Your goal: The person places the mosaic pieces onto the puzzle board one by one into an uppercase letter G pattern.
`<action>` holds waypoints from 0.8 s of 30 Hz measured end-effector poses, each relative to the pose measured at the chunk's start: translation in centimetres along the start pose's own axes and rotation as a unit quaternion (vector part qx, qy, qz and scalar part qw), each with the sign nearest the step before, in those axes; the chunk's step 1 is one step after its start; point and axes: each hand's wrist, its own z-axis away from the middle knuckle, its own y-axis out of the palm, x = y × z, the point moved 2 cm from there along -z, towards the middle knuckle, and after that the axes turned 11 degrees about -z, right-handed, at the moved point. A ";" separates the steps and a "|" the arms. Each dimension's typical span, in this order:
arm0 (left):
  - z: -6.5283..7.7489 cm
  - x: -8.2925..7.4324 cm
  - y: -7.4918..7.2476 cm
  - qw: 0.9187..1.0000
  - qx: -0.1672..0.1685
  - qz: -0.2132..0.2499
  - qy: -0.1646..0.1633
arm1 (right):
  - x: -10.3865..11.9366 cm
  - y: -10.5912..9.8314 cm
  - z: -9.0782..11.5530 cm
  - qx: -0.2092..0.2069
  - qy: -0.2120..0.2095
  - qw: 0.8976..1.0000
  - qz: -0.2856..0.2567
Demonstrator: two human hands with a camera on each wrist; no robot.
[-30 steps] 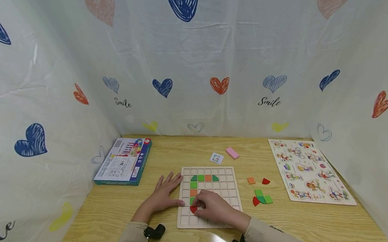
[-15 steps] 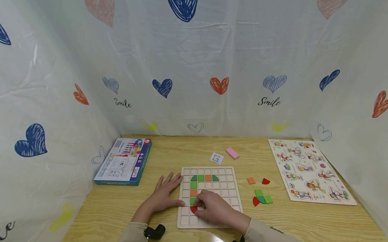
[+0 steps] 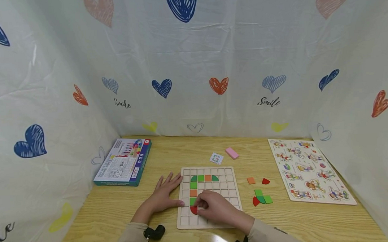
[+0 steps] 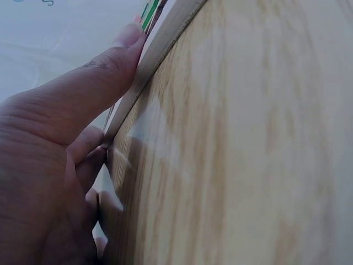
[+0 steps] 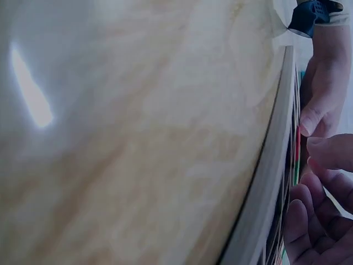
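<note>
My left hand [image 3: 166, 195] lies spread at the left edge of a pale wooden grid board [image 3: 187, 224]. Its thumb [image 4: 124, 41] touches the board's rim in the left wrist view. Bent over the board is my right hand [image 3: 214, 206], its fingertips just right of a red quarter-circle tile [image 3: 193, 210] lying in a cell. In the right wrist view, thumb and index finger stand slightly apart with nothing visible between them. Above the red tile runs a column of green and orange square tiles [image 3: 193, 193]. A top row has green squares, an orange square [image 3: 208, 178] and dark green quarter-circles [image 3: 215, 178].
Loose tiles lie right of the board: an orange square [image 3: 251, 180], red quarter-circles [image 3: 265, 181] and green pieces [image 3: 268, 199]. Behind it are a small pattern card [image 3: 216, 158] and a pink block [image 3: 232, 153]. A box [image 3: 121, 162] stands left, a picture puzzle board [image 3: 310, 173] right.
My right hand has shifted slightly to the right, so more of the red quarter-circle tile shows. My left hand has stayed at the board's edge.
</note>
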 end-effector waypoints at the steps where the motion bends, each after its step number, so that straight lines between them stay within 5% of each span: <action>1: 0.0 0.0 0.0 1.000 -0.001 0.002 0.000 | -0.1 -0.2 0.1 -0.001 -0.002 1.000 -0.009; 10: 0.0 0.1 0.1 1.000 0.005 -0.002 -0.004 | -2.0 -3.2 1.6 -0.033 0.012 0.999 -0.025; 24: 0.0 0.2 0.1 1.000 0.004 -0.002 -0.001 | -6.6 -10.3 6.5 -0.127 0.103 0.987 -0.007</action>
